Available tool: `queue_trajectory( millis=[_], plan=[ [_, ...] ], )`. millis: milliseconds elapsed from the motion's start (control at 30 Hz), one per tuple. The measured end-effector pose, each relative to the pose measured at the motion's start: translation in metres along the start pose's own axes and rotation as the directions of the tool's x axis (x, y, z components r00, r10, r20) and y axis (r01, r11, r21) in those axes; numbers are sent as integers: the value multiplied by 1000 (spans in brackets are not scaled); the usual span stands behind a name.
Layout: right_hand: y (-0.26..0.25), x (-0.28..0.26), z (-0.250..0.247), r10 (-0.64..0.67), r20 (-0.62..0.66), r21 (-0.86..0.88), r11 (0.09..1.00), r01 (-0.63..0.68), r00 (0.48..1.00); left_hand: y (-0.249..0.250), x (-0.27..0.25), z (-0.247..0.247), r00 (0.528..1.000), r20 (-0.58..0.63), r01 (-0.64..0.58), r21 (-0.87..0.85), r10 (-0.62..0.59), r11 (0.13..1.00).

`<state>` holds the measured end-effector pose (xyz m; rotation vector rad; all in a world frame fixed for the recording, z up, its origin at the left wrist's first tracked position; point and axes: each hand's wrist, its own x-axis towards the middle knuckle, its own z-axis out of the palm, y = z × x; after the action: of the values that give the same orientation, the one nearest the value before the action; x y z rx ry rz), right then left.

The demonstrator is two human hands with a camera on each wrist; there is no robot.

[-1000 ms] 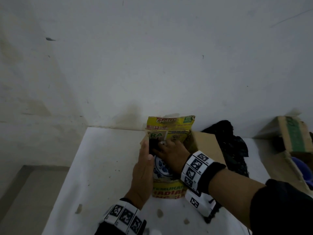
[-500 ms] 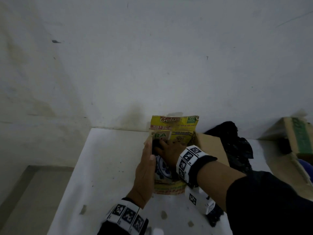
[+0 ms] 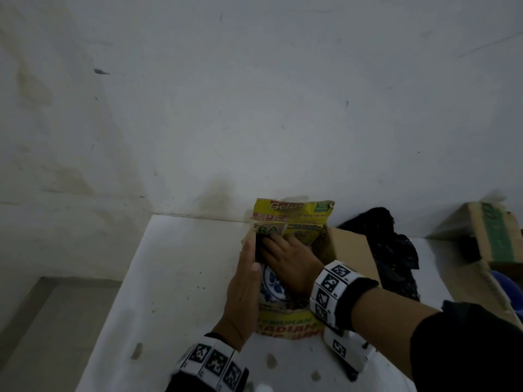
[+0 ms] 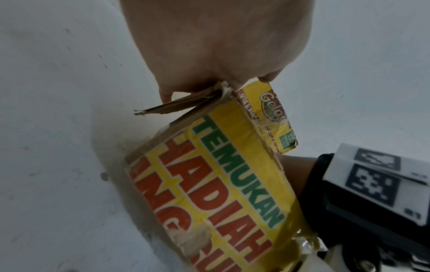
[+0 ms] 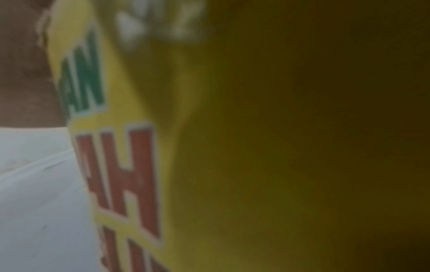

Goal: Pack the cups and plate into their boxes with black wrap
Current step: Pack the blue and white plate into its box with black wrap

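An open yellow printed box [image 3: 285,325] stands on the white table [image 3: 175,278]. Inside it lies a blue-and-white plate [image 3: 270,284], partly hidden by my hands, with a bit of black wrap [image 3: 261,244] at the far left corner. My left hand [image 3: 249,261] lies flat with straight fingers along the box's left wall. In the left wrist view the left hand [image 4: 216,46] rests at the torn flap of the box [image 4: 221,184]. My right hand [image 3: 283,253] reaches into the box, its fingers stretched onto the black wrap. The right wrist view shows only the blurred box wall [image 5: 130,147].
A heap of loose black wrap [image 3: 393,250] lies right of the box, behind its brown flap [image 3: 351,250]. A brown carton with a green stripe [image 3: 495,236] stands at the far right. The wall runs close behind. The table's left edge drops to a lower floor.
My right hand has slid a little deeper toward the box's far left corner, over the plate. The left hand has stayed against the box's side.
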<state>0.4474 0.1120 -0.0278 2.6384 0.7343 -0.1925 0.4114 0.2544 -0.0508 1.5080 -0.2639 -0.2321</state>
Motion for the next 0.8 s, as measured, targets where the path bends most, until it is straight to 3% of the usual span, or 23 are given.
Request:
queue_trajectory(
  millis=[200, 367, 533, 800],
  plan=[
    [4, -2, 5, 19, 100, 35, 999, -23, 995, 0, 1, 1, 1000, 0, -9, -20, 9, 1000],
    [8, 7, 10, -3, 160, 229, 973, -34, 987, 0, 1, 0, 1000, 18, -17, -24, 17, 1000],
    [11, 15, -1, -61, 213, 238, 971, 9, 975, -5, 2, -1, 999, 17, -38, -28, 38, 999],
    [9, 3, 7, -58, 115, 363, 932, 12, 992, -5, 0, -2, 998, 22, -69, 95, 67, 993]
  ],
)
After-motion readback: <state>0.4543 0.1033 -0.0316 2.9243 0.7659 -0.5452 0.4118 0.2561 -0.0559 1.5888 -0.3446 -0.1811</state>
